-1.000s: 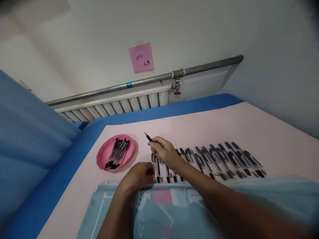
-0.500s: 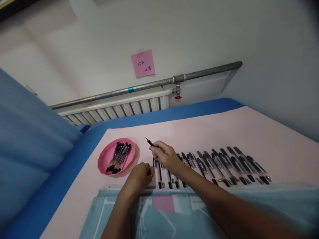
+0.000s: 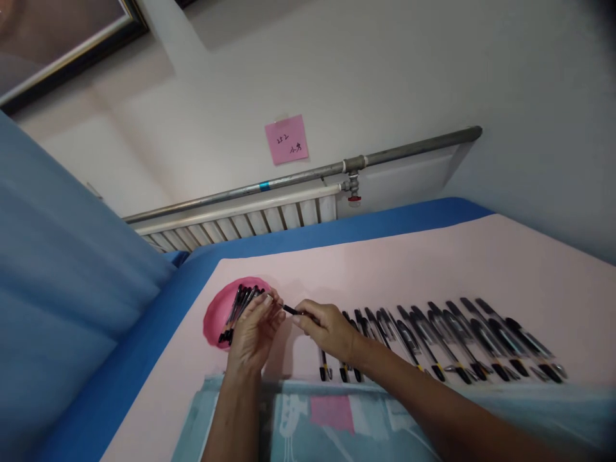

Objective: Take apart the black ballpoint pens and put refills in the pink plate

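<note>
My right hand [image 3: 332, 330] is closed on a black pen [image 3: 290, 309], whose thin front end points left toward my other hand. Raised beside the pink dish, my left hand [image 3: 255, 330] has thumb and fingers pinched together at the pen's tip. Whatever small part lies between them is too small to make out. Below and right of my right hand, several pen parts [image 3: 436, 327] lie in a long row: black caps, clear barrels with black and yellow ends, and small metallic tips. Several pens [image 3: 235, 308] rest in the dish, partly hidden by my left hand.
The pink dish [image 3: 210, 319] stands on a pale pink sheet [image 3: 385, 263] over a blue surface [image 3: 308, 234]. A light-blue printed cloth [image 3: 298, 430] covers the near edge. Behind are a radiator [image 3: 250, 221], a pipe and a wall; a blue curtain [image 3: 62, 256] hangs left.
My left hand has risen from the sheet to the pen's tip, its thumb and fingers now pinched. The pen in my right hand has tilted nearer level. The camera view has shifted slightly.
</note>
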A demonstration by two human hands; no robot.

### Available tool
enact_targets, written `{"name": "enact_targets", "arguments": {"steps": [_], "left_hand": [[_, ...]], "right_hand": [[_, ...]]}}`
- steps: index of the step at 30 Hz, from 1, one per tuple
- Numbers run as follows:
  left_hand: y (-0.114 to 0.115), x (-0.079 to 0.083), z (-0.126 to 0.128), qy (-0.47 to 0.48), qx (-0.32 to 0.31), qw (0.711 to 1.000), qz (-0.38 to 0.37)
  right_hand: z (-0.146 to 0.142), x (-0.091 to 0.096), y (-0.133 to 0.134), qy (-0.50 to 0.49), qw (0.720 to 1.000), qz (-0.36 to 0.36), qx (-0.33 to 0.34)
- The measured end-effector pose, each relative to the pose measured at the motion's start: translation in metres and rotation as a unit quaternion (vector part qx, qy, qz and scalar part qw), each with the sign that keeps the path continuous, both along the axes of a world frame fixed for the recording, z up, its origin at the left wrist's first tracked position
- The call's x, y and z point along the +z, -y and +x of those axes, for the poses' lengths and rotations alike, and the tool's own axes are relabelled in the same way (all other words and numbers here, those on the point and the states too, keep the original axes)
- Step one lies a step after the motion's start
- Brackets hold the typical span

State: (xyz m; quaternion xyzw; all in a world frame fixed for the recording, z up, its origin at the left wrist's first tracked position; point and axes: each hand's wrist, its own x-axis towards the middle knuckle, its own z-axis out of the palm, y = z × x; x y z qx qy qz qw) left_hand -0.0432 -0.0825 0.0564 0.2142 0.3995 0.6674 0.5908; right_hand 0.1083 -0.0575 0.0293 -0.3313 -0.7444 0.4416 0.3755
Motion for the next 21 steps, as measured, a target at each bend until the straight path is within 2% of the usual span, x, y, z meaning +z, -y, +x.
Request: {"name": "enact_targets", "arguments": {"steps": [4, 10, 21], "left_hand": [[-0.0008, -0.0039, 0.0019, 0.028, -0.008, 1.000, 0.001], [-0.0010, -0.0053, 0.0015, 0.030, -0.004, 1.000, -0.004], [-0.0026, -0.0104, 0.0098, -0.031, 0.004, 0.999, 0.009]], "right_hand": [[-0.0006, -0.0031, -0.0001, 0.029, 0.999, 0.020, 0.001], [-0.0024, -0.0016, 0.0004, 0.014, 1.000, 0.001, -0.017], [-0.0068, -0.0019, 0.0019, 0.002, 0.999, -0.002, -0.043]]}}
